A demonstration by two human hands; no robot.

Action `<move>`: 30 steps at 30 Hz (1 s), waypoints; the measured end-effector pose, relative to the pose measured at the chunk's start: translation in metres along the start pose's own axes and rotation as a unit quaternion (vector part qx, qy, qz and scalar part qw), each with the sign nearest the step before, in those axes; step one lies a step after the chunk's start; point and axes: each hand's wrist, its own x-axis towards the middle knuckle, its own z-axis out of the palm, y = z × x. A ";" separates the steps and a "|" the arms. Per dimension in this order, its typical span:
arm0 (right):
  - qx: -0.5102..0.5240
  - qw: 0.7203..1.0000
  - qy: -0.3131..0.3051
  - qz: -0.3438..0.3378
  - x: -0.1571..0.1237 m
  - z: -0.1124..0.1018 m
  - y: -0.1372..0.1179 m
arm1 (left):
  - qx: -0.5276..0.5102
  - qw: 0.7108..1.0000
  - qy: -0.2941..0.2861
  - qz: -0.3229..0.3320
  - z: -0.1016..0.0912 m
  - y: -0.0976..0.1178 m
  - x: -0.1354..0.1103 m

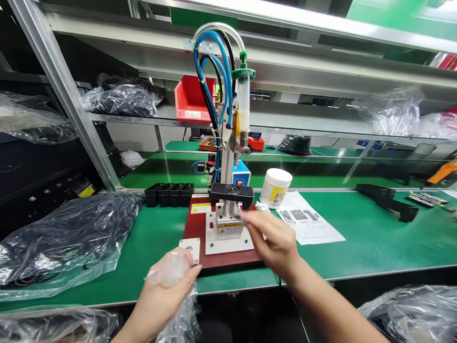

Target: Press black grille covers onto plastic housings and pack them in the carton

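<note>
My left hand (164, 288) is closed around a crumpled clear plastic bag (183, 317), part of which hangs below the table edge. Its fingertips are beside a white box with a round button (191, 247). My right hand (273, 238) is pinched close to the right end of a black grilled part (232, 191); what its fingers hold, if anything, is hidden. That black part rests on the metal fixture of a bench dispensing machine (227, 157). Above it hangs a clear syringe with a green cap (244, 102), fed by hoses.
Several black housings (168, 194) stand left of the machine's red base (193, 228). A white tub (275, 188) and a printed sheet (309, 219) are to its right. Bagged goods (78, 238) lie at left. A red bin (193, 100) sits on the shelf above.
</note>
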 end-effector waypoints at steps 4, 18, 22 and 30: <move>-0.132 0.990 -0.049 -0.010 0.048 0.007 0.039 | -0.024 1.000 0.004 -0.019 -0.008 -0.019 -0.003; -0.282 0.943 -0.175 -0.020 0.060 0.024 0.039 | -0.048 0.998 -0.013 -0.046 -0.009 -0.049 -0.007; -0.236 0.944 -0.225 -0.041 0.059 0.025 0.042 | -0.038 0.998 -0.016 -0.045 -0.007 -0.051 -0.007; -0.281 0.921 -0.268 -0.024 0.065 0.033 0.039 | -0.029 0.997 -0.047 -0.056 -0.004 -0.052 -0.006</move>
